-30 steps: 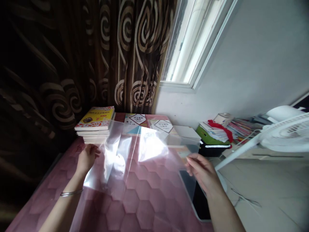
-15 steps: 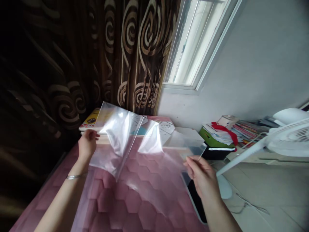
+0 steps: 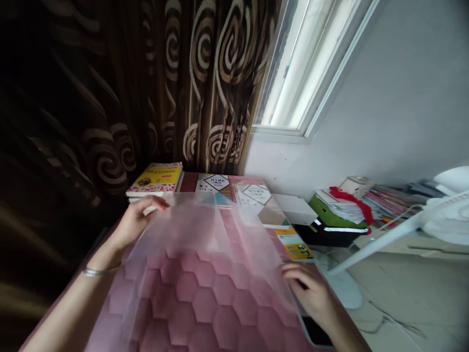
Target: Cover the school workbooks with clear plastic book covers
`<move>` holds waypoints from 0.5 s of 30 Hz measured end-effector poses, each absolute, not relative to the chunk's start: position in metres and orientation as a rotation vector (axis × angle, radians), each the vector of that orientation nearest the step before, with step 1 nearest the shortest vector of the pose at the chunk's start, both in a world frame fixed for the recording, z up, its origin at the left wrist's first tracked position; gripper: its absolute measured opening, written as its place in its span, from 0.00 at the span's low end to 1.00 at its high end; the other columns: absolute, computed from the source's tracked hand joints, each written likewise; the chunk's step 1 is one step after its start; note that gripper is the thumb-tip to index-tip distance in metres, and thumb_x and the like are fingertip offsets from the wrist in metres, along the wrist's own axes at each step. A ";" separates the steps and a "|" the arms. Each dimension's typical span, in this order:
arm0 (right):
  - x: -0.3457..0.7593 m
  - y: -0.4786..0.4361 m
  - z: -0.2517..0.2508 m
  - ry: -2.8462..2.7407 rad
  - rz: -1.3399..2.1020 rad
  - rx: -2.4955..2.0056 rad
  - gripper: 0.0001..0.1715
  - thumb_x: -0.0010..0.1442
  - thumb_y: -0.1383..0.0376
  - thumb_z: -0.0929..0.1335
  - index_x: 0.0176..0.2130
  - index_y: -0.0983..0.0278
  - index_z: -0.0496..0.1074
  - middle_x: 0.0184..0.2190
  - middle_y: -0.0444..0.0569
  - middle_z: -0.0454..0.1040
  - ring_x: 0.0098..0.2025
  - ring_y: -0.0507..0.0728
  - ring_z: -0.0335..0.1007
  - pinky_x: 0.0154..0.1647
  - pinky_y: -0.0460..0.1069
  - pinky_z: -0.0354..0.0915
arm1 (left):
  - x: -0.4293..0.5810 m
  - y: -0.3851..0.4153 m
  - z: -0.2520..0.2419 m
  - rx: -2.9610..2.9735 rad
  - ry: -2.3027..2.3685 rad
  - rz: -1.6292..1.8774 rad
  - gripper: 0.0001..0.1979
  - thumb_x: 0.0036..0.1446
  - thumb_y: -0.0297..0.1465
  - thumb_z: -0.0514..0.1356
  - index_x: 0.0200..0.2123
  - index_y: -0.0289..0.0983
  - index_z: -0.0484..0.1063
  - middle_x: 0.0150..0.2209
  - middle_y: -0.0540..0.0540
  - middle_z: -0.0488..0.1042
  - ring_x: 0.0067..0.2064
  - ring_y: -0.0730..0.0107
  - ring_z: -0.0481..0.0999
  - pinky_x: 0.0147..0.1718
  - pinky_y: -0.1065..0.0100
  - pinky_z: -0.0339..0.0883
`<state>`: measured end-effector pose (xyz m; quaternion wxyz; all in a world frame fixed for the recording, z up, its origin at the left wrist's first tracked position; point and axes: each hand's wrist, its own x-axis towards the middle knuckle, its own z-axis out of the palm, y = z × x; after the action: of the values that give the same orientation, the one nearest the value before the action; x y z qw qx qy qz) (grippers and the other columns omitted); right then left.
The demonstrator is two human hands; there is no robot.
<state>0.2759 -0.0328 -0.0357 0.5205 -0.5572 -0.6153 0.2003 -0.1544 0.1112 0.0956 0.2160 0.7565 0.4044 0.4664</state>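
Observation:
A clear plastic book cover (image 3: 198, 220), blurred by motion, is spread between my two hands above a pink hexagon-patterned surface (image 3: 208, 293). My left hand (image 3: 137, 220), with a bracelet on the wrist, pinches its upper left corner near a stack of books. At the right edge, my right hand (image 3: 309, 286) is closed on the plastic, above a dark-screened phone or tablet (image 3: 317, 332) that the forearm partly covers. Behind the sheet lie a yellow-covered book stack (image 3: 157, 178), a white-covered book (image 3: 214, 182) and another white-covered book (image 3: 256, 198).
A white box (image 3: 295, 209) and a yellow booklet (image 3: 295, 244) lie at the table's right side. Beyond stand a green and black box (image 3: 330, 220) with papers, a white fan (image 3: 395, 230) and loose cable on the floor. A patterned curtain (image 3: 205, 88) hangs behind.
The plastic cover has gone lower and flatter, uncovering the books behind it. My right hand has moved down, and my left hand slightly right. The camera view has shifted a little.

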 end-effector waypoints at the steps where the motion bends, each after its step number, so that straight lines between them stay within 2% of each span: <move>1: 0.275 -0.036 -0.043 -1.696 0.499 -1.387 0.10 0.51 0.69 0.68 0.25 0.56 0.77 0.32 0.47 0.79 0.40 0.60 0.73 0.45 0.56 0.68 | -0.168 0.108 0.078 2.077 1.176 1.175 0.13 0.49 0.42 0.60 0.24 0.38 0.73 0.37 0.45 0.77 0.42 0.63 0.76 0.45 0.62 0.69; 3: 0.271 -0.036 -0.053 -2.080 0.479 -1.438 0.20 0.52 0.75 0.61 0.29 0.55 0.79 0.35 0.46 0.80 0.42 0.60 0.73 0.48 0.57 0.67 | -0.191 0.102 0.048 2.057 1.290 1.007 0.11 0.46 0.41 0.61 0.20 0.40 0.73 0.38 0.42 0.78 0.45 0.58 0.75 0.48 0.59 0.68; 6: 0.256 -0.025 -0.054 -2.323 0.469 -1.485 0.31 0.47 0.80 0.57 0.34 0.56 0.79 0.41 0.45 0.79 0.48 0.59 0.72 0.53 0.58 0.65 | -0.213 0.095 0.017 2.060 1.379 0.876 0.10 0.44 0.39 0.62 0.17 0.41 0.72 0.38 0.41 0.79 0.45 0.55 0.75 0.48 0.56 0.67; 9: 0.228 -0.010 -0.046 -2.393 0.464 -1.467 0.37 0.48 0.81 0.56 0.48 0.56 0.76 0.54 0.44 0.73 0.58 0.56 0.64 0.59 0.56 0.61 | -0.221 0.090 0.000 2.055 1.366 0.821 0.08 0.45 0.36 0.59 0.18 0.41 0.72 0.39 0.40 0.79 0.42 0.57 0.76 0.44 0.59 0.70; 12: 0.196 -0.002 -0.043 -2.546 0.481 -1.380 0.38 0.52 0.77 0.59 0.58 0.51 0.67 0.63 0.42 0.61 0.64 0.58 0.55 0.63 0.58 0.55 | -0.224 0.088 -0.006 2.007 1.347 0.798 0.07 0.44 0.33 0.57 0.19 0.41 0.73 0.39 0.40 0.79 0.40 0.58 0.77 0.41 0.62 0.70; 15: 0.181 -0.001 -0.050 -2.650 0.395 -1.378 0.35 0.54 0.76 0.60 0.56 0.52 0.69 0.63 0.45 0.61 0.65 0.61 0.53 0.63 0.61 0.53 | -0.226 0.090 -0.006 1.962 1.365 0.786 0.07 0.43 0.34 0.57 0.18 0.41 0.72 0.38 0.41 0.79 0.41 0.57 0.77 0.41 0.61 0.71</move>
<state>0.1808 -0.0014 -0.0501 0.0643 -0.4566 -0.8777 0.1308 -0.2264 0.0896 -0.0065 0.3077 0.7419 0.5163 0.2973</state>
